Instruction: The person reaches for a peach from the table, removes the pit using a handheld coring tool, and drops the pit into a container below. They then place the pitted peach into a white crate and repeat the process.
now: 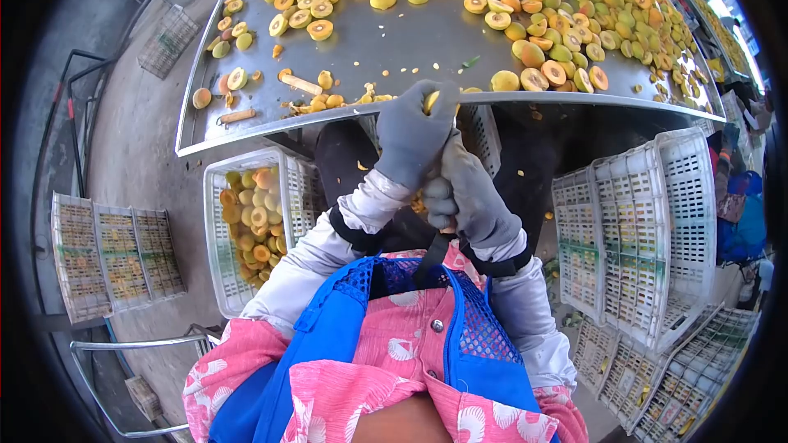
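Observation:
Both my hands wear grey gloves and meet just in front of the metal table's near edge. My left hand (414,131) is closed around a yellow fruit half (432,102), likely peach, whose cut edge shows between thumb and fingers. Right below it, my right hand (474,193) is a fist with its thumb side up against the left hand. A tan end like a wooden handle (449,228) sticks out under that fist; the rest of it is hidden. Halved fruits (533,79) with brown centres lie on the table (369,41) beyond the hands.
Wooden-handled tools (300,83) and fruit scraps lie near the table's left front edge. A white crate (283,197) of fruit halves stands at my left. More crates (632,230) stand at my right and far left. A metal-framed stool or rack (131,344) is at lower left.

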`<state>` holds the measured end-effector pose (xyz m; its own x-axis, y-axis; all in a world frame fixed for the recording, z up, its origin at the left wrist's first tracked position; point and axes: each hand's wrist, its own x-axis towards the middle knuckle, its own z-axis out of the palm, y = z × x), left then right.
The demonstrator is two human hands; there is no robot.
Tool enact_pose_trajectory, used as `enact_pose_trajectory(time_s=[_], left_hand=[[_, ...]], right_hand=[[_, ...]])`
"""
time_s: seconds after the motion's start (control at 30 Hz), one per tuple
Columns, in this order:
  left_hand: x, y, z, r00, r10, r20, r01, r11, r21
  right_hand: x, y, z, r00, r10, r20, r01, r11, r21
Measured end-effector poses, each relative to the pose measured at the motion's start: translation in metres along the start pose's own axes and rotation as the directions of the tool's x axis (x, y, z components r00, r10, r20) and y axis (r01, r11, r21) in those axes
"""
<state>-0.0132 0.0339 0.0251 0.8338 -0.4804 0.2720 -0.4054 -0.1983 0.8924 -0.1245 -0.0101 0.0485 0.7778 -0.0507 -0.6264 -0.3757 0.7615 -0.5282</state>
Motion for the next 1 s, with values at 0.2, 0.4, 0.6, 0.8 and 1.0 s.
enact_pose_trajectory(time_s=[0.2, 0.4, 0.6, 0.8, 1.0], left_hand=[[0.002, -0.028, 0.015, 0.860, -0.276, 0.429, 0.487, 0.693, -0.531], [-0.004, -0.016, 0.003, 0.746, -0.317, 0.585, 0.656, 0.494, -0.570], [-0.005, -0.046, -0.009, 0.728, -0.203, 0.655, 0.600, 0.652, -0.464], [-0.022, -0.057, -0.007, 0.842, -0.456, 0.288, 0.496, 0.443, -0.747], [-0.033, -0.127, -0.200, 0.917, -0.369, 0.153, 0.146, 0.666, 0.731]], right_hand=[[-0.003, 0.006, -0.017, 0.973, -0.012, 0.229, -0.004, 0.998, 0.070], [0.029, 0.028, -0.043, 0.823, -0.091, 0.561, -0.128, 0.932, 0.340], [0.037, 0.038, -0.036, 0.787, -0.019, 0.616, -0.250, 0.904, 0.347], [0.034, 0.040, -0.033, 0.873, -0.014, 0.488, -0.140, 0.950, 0.279], [0.053, 0.057, -0.064, 0.924, 0.113, 0.365, -0.260, 0.887, 0.381]])
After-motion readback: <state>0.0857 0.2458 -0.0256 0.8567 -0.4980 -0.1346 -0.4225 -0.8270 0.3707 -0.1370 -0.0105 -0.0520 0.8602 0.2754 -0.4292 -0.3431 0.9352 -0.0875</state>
